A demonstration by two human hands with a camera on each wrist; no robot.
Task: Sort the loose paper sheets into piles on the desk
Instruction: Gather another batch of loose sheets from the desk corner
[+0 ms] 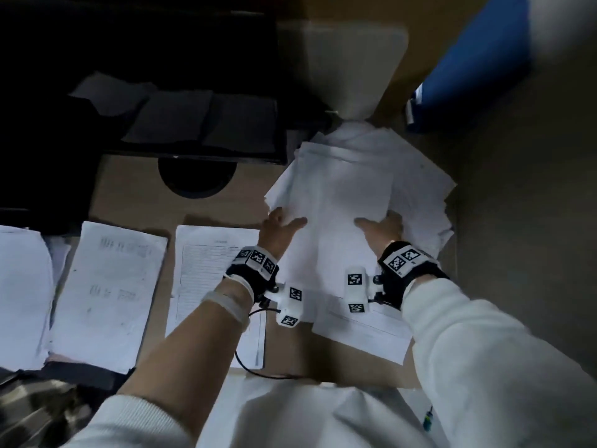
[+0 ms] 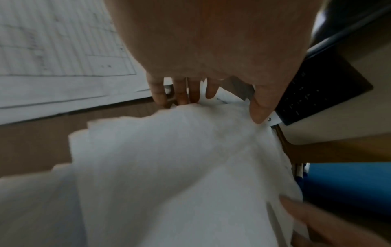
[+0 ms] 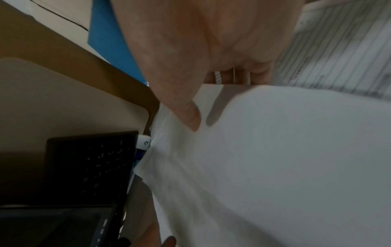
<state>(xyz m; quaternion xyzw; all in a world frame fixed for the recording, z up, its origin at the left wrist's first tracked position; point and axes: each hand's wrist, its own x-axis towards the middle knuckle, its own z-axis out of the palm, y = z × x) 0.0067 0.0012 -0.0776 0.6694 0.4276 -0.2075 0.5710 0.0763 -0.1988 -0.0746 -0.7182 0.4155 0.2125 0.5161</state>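
Note:
A messy stack of white paper sheets (image 1: pixel 349 189) lies on the right part of the desk (image 1: pixel 129 189). My left hand (image 1: pixel 284 219) holds its left edge, thumb on top and fingers curled under the edge; the left wrist view shows that hand (image 2: pixel 220 105) on the stack (image 2: pixel 169 167). My right hand (image 1: pixel 379 223) holds the stack further right. In the right wrist view that hand (image 3: pixel 213 102) has its thumb on the top sheet (image 3: pixel 275 167) and its fingers past the edge. Left of the stack lie a printed form pile (image 1: pixel 213 279) and a text pile (image 1: pixel 106 295).
A third paper pile (image 1: pixel 19 292) sits at the far left, and a printed sheet (image 1: pixel 365 331) pokes out under the stack. A dark keyboard (image 1: pixel 200 124) and a black round base (image 1: pixel 197 179) lie behind. A beige stand (image 1: pixel 352 66) and a blue object (image 1: pixel 478 59) are at the back right.

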